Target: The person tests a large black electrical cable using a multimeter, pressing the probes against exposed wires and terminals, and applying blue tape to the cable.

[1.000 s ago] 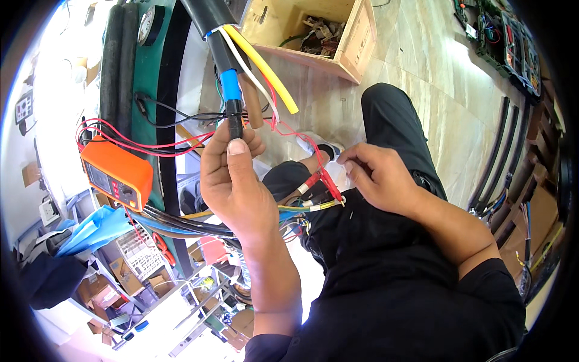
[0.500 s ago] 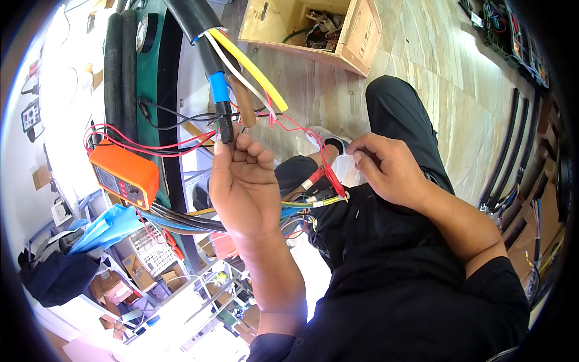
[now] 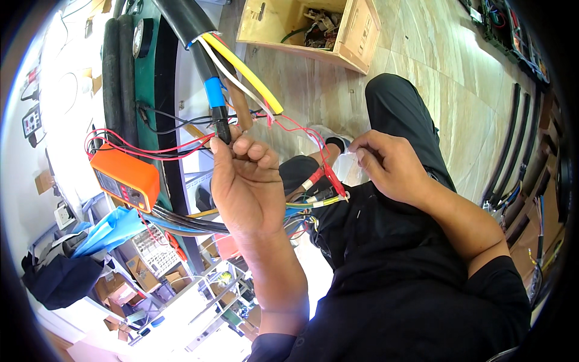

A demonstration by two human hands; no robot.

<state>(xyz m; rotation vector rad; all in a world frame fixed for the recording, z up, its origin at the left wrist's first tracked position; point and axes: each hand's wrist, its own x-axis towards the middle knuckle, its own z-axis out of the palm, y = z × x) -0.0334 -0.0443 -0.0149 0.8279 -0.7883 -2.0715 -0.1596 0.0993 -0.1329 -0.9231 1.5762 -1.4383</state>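
Note:
At the centre left, my left hand [image 3: 250, 193] is palm up, its thumb and fingertips closed on the black end [image 3: 222, 128] of a cable core with a blue band [image 3: 213, 92]. This core comes out of a thick black cable [image 3: 184, 21], beside a yellow core [image 3: 250, 78], a white core and a brown core [image 3: 242, 108]. My right hand [image 3: 392, 166] hangs above my lap with curled fingers, thumb and forefinger close together; nothing shows in them. Between the hands, a red clip [image 3: 333, 180] on thin red leads grips the end of a yellow-green wire [image 3: 322, 203].
An orange meter [image 3: 125, 178] with red and black leads sits at the left by the green-edged bench [image 3: 146, 78]. A wooden box [image 3: 359, 39] with scraps stands on the floor ahead. Black cables [image 3: 503, 145] lie at the right, and a bundle of cables [image 3: 187, 222] runs behind my left wrist.
The thick cable and its cores have shifted slightly left in view. My left hand's fingers have curled a little more at the black end. My right hand is nearly unmoved.

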